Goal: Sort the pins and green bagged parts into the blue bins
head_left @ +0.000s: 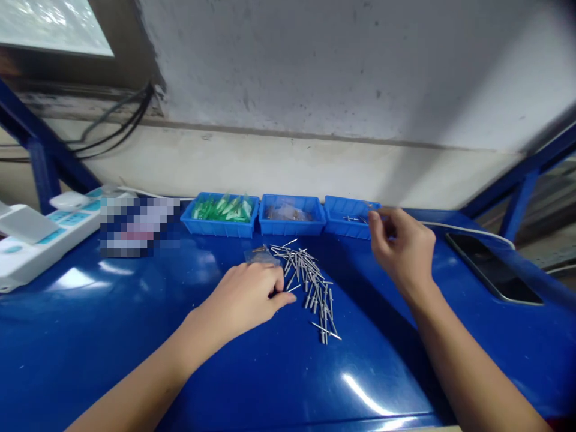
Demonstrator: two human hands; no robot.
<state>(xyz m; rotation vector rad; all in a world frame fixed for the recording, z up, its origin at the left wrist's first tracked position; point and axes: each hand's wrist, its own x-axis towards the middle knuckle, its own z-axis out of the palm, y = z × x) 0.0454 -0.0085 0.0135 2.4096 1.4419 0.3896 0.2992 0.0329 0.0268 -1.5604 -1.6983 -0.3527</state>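
A loose pile of silver blind rivets [310,273] lies on the blue tabletop [252,384]. At the pile's left edge is my left hand [249,294], palm down with fingers curled under; what they hold, if anything, is hidden. Just beyond its knuckles a small clear plastic bag [262,258] shows, partly covered by the hand. My right hand [402,246] is raised at the right blue bin [344,227], thumb and fingers pinched together near its right end. Whatever is in that pinch is too small to make out. A few rivets [355,219] lie inside this bin.
Left of that bin stand a blue bin [292,228] with clear bags and another blue bin [220,229] with green-and-clear packets. A white power strip [54,234] lies at left, beside a blurred-out item [137,228]. A phone [492,267] rests at right. Behind is a wall [315,72].
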